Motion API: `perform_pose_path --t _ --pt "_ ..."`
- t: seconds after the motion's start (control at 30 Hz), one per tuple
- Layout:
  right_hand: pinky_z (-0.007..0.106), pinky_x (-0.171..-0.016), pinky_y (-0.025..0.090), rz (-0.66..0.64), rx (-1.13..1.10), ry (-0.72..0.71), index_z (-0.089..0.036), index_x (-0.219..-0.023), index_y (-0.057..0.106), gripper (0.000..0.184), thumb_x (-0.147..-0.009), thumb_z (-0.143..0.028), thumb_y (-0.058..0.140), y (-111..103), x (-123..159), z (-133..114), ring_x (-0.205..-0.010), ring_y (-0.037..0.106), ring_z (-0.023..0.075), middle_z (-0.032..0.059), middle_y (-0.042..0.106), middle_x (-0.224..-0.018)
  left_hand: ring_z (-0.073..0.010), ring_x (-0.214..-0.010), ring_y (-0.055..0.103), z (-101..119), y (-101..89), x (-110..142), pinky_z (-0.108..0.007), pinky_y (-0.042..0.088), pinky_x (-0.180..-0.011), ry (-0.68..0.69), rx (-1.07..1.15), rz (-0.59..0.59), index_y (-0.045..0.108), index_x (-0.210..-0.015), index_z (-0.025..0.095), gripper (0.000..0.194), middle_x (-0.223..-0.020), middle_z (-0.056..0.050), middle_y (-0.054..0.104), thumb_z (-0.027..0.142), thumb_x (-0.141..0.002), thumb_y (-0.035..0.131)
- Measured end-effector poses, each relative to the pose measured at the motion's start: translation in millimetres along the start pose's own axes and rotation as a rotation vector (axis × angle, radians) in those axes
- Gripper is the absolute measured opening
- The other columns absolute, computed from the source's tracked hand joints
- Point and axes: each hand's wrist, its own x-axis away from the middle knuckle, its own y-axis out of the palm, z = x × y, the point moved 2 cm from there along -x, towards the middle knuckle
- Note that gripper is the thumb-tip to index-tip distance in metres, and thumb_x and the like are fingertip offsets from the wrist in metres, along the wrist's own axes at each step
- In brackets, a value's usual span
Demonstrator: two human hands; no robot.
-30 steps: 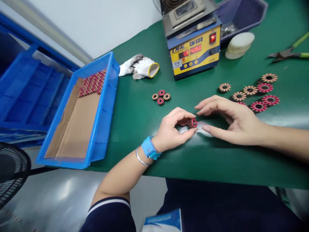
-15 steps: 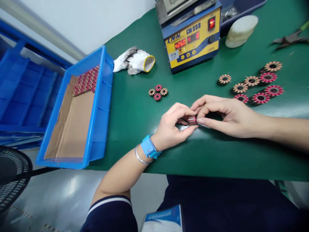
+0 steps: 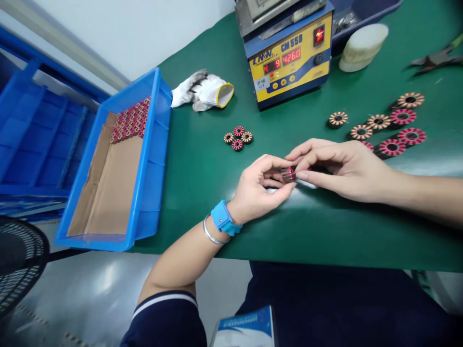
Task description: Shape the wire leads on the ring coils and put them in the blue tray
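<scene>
A small motor stator [image 3: 288,175] with red windings is held on its side, just above the table. My left hand [image 3: 257,187] grips it between thumb and fingers, closed around its left part. At its right end, the thumb and fingertips of my right hand [image 3: 349,167] are pinched together against the stator's edge. Whether a fine wire lies between those fingertips is too small to tell. Beyond my left hand, a little cluster of red and copper stators [image 3: 238,138] stands on the green table. Past my right hand is a looser group of larger-looking stators [image 3: 392,146].
To the left stands a blue bin [image 3: 146,193], lined with cardboard and partly filled with stators. White gloves [image 3: 206,91] lie behind the cluster. A yellow-fronted CM558 unit [image 3: 291,62] is at the back, beside a whitish sponge-like block [image 3: 363,47] and cutting pliers [image 3: 436,59].
The stator has turned slightly between my fingers, showing more of its side. My right hand has shifted a little up and left. Digits on the yellow unit's displays have changed.
</scene>
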Motion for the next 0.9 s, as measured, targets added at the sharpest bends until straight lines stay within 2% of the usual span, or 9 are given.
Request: perform_pose_path --t 0.13,0.33,0.47,0.6,0.67,0.73,0.8,0.9 --pt "0.037 -0.090 0.061 0.011 -0.009 0.004 -0.024 -0.082 0.079 0.017 -0.089 -0.040 0.078 0 -2 1 -0.096 0.073 0.0213 0.0057 0.075 -0.103 -0.0110 -0.082 0.073 1 1.0 1 -0.016 0.064 -0.070 -0.003 0.016 -0.001 0.067 -0.109 0.017 0.029 -0.100 -0.004 0.071 0.020 -0.082 0.077" --pt "0.042 -0.096 0.060 0.040 -0.026 -0.021 -0.025 -0.083 0.079 0.014 -0.087 -0.039 0.080 -2 1 6 -0.104 0.072 0.0234 0.0053 0.074 -0.109 -0.0119 -0.084 0.076 -5 -0.4 1 -0.016 0.064 -0.070 -0.034 0.099 0.006 0.064 -0.110 0.017 0.037 -0.101 -0.005 0.074 0.024 -0.080 0.085" --pt "0.044 -0.101 0.059 0.094 0.120 -0.196 -0.025 -0.085 0.076 0.005 -0.088 -0.028 0.078 0 7 0 -0.113 0.070 0.0250 0.0064 0.069 -0.127 -0.0133 -0.086 0.077 -7 -1.0 0 -0.017 0.065 -0.070 -0.022 0.113 0.048 0.064 -0.108 0.018 0.039 -0.099 -0.004 0.074 0.026 -0.079 0.088" --pt "0.039 -0.105 0.058 -0.008 0.263 -0.398 -0.026 -0.085 0.074 0.007 -0.088 -0.020 0.074 4 12 -12 -0.123 0.066 0.0255 0.0063 0.066 -0.136 -0.0106 -0.082 0.075 -6 0.1 0 -0.016 0.065 -0.071 0.010 0.117 0.048 0.064 -0.103 0.017 0.038 -0.096 -0.002 0.073 0.024 -0.075 0.090" --pt "0.039 -0.110 0.056 -0.013 0.214 -0.366 -0.028 -0.087 0.073 0.007 -0.089 -0.021 0.073 2 11 -12 -0.127 0.065 0.0247 0.0039 0.065 -0.139 -0.0097 -0.081 0.074 -5 0.7 1 -0.015 0.064 -0.070 -0.009 0.136 0.040 0.064 -0.102 0.017 0.038 -0.094 -0.002 0.073 0.024 -0.075 0.090" --pt "0.043 -0.115 0.052 0.051 0.152 -0.270 -0.028 -0.094 0.074 0.006 -0.089 -0.026 0.076 -3 8 -8 -0.132 0.062 0.0259 0.0040 0.063 -0.142 -0.0097 -0.080 0.073 -4 1.3 1 -0.015 0.064 -0.067 -0.031 0.160 0.037 0.065 -0.102 0.016 0.038 -0.093 -0.002 0.073 0.024 -0.075 0.090" --pt "0.047 -0.117 0.051 0.088 0.114 -0.184 -0.028 -0.100 0.075 0.012 -0.089 -0.032 0.078 -6 5 -1 -0.133 0.061 0.0280 0.0053 0.064 -0.140 -0.0101 -0.079 0.072 -3 2.1 0 -0.016 0.064 -0.065 -0.037 0.177 0.035 0.065 -0.102 0.016 0.038 -0.094 -0.003 0.073 0.024 -0.075 0.090" --pt "0.050 -0.112 0.053 0.031 0.091 -0.114 -0.027 -0.092 0.077 0.011 -0.091 -0.038 0.075 -6 2 7 -0.126 0.066 0.0292 0.0054 0.070 -0.130 -0.0101 -0.078 0.072 -1 2.9 0 -0.016 0.064 -0.064 -0.023 0.192 0.036 0.066 -0.101 0.016 0.037 -0.092 -0.003 0.072 0.022 -0.074 0.090"
